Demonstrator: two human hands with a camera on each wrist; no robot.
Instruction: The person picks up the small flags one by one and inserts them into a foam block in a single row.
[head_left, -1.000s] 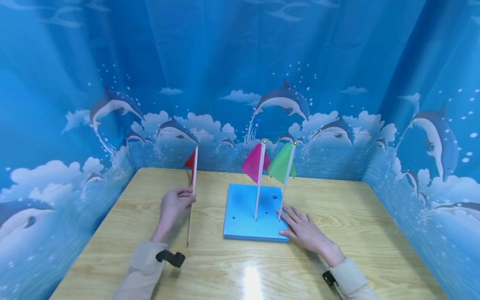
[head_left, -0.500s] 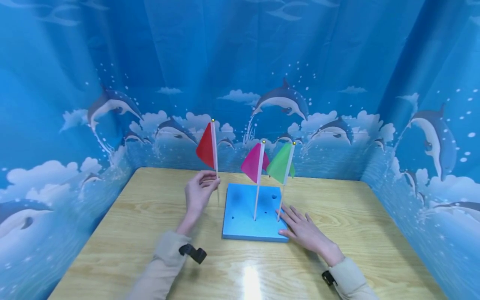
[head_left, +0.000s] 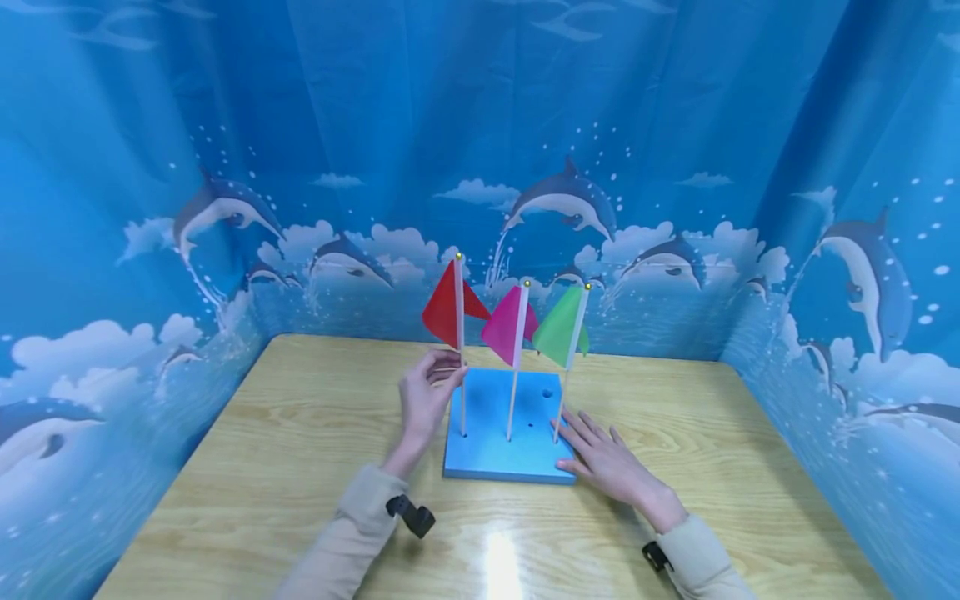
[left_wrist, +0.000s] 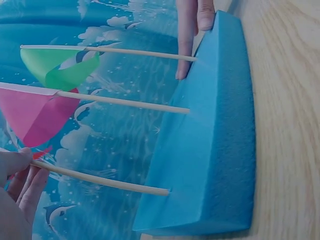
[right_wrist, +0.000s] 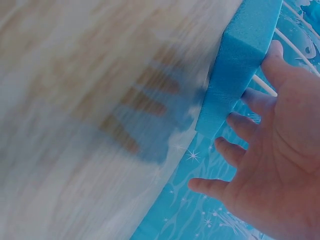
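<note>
My left hand [head_left: 427, 396] pinches the wooden stick of a red flag [head_left: 450, 308] between thumb and fingers, just below the cloth. The stick's lower end meets the blue foam block [head_left: 487, 462] at its left hole, and the flag stands upright. In the left wrist view that stick [left_wrist: 110, 182] bows slightly. A pink flag [head_left: 506, 325] and a green flag [head_left: 561, 329] stand in the block to the right. My right hand [head_left: 611, 462] lies with spread, straight fingers on the block's right edge; the right wrist view shows fingertips along the block's side [right_wrist: 230, 75].
The block rests on a wood-grain table [head_left: 315, 442]. Two more holes show in its top, a larger one [head_left: 547, 393] near the back right corner and a small one. A blue curtain [head_left: 480, 125] printed with dolphins surrounds the table's back and sides.
My left hand has carried the red flag rightward from the table's left side, raised it, then lowered its stick onto the block's left hole. My right hand has stayed in place.
</note>
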